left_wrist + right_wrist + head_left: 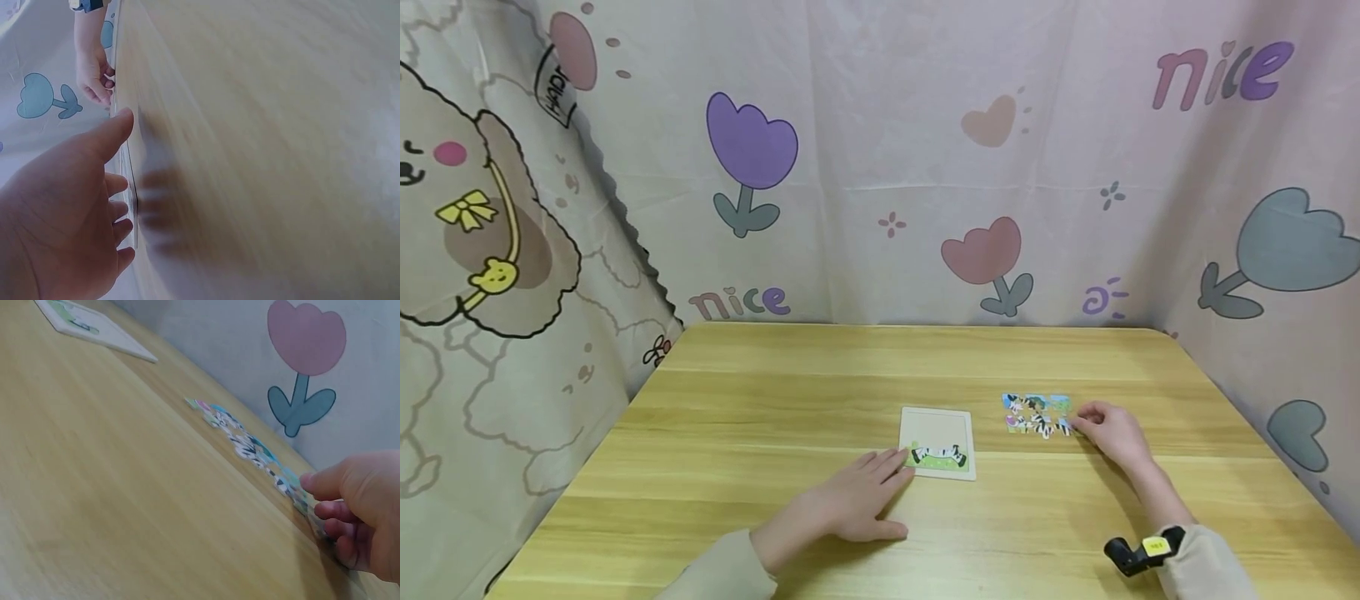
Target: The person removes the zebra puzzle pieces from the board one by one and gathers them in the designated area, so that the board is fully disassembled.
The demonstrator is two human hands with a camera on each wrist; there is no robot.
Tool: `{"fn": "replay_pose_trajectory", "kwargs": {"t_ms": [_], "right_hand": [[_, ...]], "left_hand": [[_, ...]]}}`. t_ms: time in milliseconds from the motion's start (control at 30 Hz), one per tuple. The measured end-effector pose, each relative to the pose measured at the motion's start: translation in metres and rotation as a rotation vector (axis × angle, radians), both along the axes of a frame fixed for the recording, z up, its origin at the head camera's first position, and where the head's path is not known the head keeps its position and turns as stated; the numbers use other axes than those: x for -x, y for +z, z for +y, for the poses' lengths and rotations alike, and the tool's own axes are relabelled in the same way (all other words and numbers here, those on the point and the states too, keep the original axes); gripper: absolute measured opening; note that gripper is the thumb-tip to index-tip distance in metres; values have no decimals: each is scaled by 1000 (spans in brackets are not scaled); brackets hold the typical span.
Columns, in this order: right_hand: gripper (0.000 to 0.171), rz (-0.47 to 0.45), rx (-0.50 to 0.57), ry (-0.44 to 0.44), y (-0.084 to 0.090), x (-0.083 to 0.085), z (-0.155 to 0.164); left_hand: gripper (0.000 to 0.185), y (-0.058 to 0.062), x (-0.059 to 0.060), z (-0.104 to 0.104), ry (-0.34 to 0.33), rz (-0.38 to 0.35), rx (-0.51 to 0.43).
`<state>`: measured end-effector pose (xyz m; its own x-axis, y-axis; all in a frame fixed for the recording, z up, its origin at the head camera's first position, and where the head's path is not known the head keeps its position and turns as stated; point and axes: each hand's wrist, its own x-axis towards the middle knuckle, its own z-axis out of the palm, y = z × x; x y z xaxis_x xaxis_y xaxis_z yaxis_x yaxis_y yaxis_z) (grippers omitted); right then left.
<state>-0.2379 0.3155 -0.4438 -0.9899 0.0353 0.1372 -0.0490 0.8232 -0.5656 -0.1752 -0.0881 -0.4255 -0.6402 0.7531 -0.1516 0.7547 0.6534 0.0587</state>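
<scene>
A square white puzzle tray (936, 414) lies on the table, its lower part filled with a picture strip of striped legs on green. My left hand (867, 498) lies flat beside it, fingers straight, their tips at the tray's lower left edge. In the left wrist view, the palm of the left hand (59, 209) hides most of the tray. Several zebra puzzle pieces (1036, 417) lie in a loose group right of the tray. At their right end, the fingers of my right hand (1112, 432) are bent, thumb and fingertips against the outermost piece (301, 503); whether they pinch it is hidden.
The wooden table (760, 400) reaches back to a printed curtain (865, 150), which also hangs along the left and right sides. A black device with a yellow label (1153, 547) is strapped on the right wrist.
</scene>
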Motion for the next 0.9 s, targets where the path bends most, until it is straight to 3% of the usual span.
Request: {"fn": "replay_pose_trajectory", "kwargs": {"t_ms": [300, 500, 667, 900], "right_hand": [[26, 54, 78, 36, 12, 5, -31], [28, 26, 145, 152, 22, 8, -68], [27, 32, 157, 282, 22, 10, -102], [24, -33, 243, 412, 18, 6, -143]], "left_hand": [[78, -3, 2, 1, 12, -15, 12], [78, -3, 4, 4, 12, -12, 17], [77, -1, 3, 7, 0, 0, 15], [77, 3, 2, 12, -1, 7, 38]]}}
